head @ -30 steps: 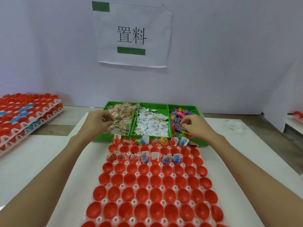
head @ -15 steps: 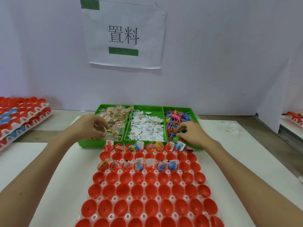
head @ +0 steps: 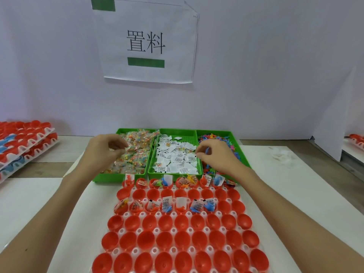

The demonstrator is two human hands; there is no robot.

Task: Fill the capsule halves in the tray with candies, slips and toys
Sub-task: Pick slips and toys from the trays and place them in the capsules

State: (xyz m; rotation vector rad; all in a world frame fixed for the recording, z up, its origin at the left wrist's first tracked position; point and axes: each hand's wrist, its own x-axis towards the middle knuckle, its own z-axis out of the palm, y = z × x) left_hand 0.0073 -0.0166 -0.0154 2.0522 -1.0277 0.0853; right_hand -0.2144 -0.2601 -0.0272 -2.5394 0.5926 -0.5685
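Observation:
A clear tray (head: 157, 214) of red capsule halves (head: 165, 221) lies in front of me. Its farthest row (head: 185, 182) and third row (head: 167, 205) hold candies, slips and toys; the other rows look empty. Behind it stand three green bins: wrapped candies (head: 137, 154), white slips (head: 177, 160) and coloured toys (head: 226, 139). My left hand (head: 102, 152) is over the candy bin, its curled fingertips pinching a candy wrapper. My right hand (head: 216, 156) hovers at the left edge of the toy bin and pinches a small blue toy (head: 206, 150).
Stacked trays of red and blue capsule halves (head: 25, 142) sit at the left. A paper sign (head: 145, 42) hangs on the white wall behind the bins. A white partition (head: 331, 119) stands at the right, with a crumpled white wad (head: 281, 156) on the mat nearby.
My left hand stays in the candies with its fingers curling in. My right hand has shifted a little left inside the toy bin and now shows a blue toy at its fingertips.

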